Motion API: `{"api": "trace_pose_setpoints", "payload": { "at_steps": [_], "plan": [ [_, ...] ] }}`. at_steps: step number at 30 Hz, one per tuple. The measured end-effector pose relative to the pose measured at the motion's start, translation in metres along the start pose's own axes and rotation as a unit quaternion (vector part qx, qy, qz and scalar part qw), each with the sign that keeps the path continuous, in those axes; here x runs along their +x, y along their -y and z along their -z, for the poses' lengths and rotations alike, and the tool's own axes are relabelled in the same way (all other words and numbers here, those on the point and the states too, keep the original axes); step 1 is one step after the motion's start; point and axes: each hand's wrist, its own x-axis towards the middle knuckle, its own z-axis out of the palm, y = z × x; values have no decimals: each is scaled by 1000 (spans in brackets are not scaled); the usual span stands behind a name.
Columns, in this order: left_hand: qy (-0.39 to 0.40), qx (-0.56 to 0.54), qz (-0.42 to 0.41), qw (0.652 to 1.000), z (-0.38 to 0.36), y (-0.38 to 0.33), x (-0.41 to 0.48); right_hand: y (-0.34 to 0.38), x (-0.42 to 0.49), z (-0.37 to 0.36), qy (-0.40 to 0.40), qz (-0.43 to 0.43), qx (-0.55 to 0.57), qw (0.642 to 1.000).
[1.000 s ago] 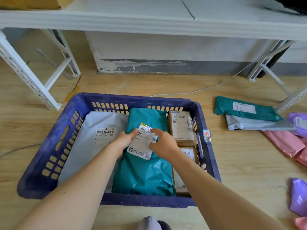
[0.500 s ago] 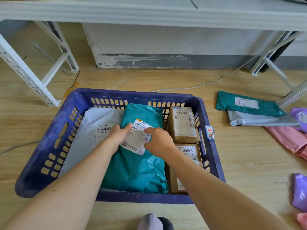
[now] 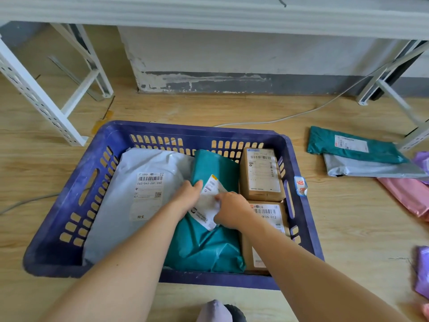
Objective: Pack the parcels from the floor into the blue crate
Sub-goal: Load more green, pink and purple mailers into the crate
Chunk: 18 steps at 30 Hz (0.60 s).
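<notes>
I see the teal plastic mailer bag (image 3: 204, 247) lying inside the blue slotted plastic crate (image 3: 69, 205), in the middle, with its far end tipped up against the crate's back wall. Its film is crinkled and glossy, and a white shipping label (image 3: 207, 205) sits on top of it. My left hand (image 3: 188, 197) rests on the bag's left edge, fingers laid together and flat, thumb against the label's corner. My right hand (image 3: 232, 209) is curled loosely with the fingertips pressing down on the label; I cannot tell whether it pinches the label or only pushes on it.

To the bag's left lies a large white plastic mailer (image 3: 130, 201), smooth and slightly puffed, touching the teal one and filling the crate's left half. To its right, two brown cardboard boxes sit in a row along the right wall: the far box (image 3: 261, 174) and the near box (image 3: 269, 228), both with printed barcode labels, the near one partly under my right forearm.

The crate stands on a pale wood-grain floor (image 3: 348, 228). Well to the right on the floor lie another teal mailer (image 3: 352, 146) stacked on a grey mailer (image 3: 366, 169), with a pink mailer (image 3: 408, 196) just beside them and a purple mailer (image 3: 422, 270) nearer to me. A white cable (image 3: 290, 116) runs behind the crate.
</notes>
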Motion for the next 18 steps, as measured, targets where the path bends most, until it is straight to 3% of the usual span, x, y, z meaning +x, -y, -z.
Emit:
{"api": "trace_pose_setpoints", "payload": {
  "at_steps": [3, 5, 7, 10, 15, 18],
  "plan": [
    [-6, 111, -20, 994, -8, 0, -1, -1, 5, 1, -18, -14, -1, 1000],
    [-62, 292, -70, 952, -3, 4, -3, -1, 7, 1, -19, -7, -4, 1000],
    [-96, 394, -125, 905, 7, 8, -1, 1, 9, -2, -13, 1, 7, 1000],
    [-36, 399, -158, 903, 23, 8, 4, 5, 12, -11, 9, 19, 4, 1000],
    [60, 596, -211, 772, 42, 10, -5, 12, 13, -27, 36, 39, -35, 998],
    [83, 645, -188, 736, 34, 22, -6, 15, 16, -29, 51, 39, -97, 993]
  ]
}}
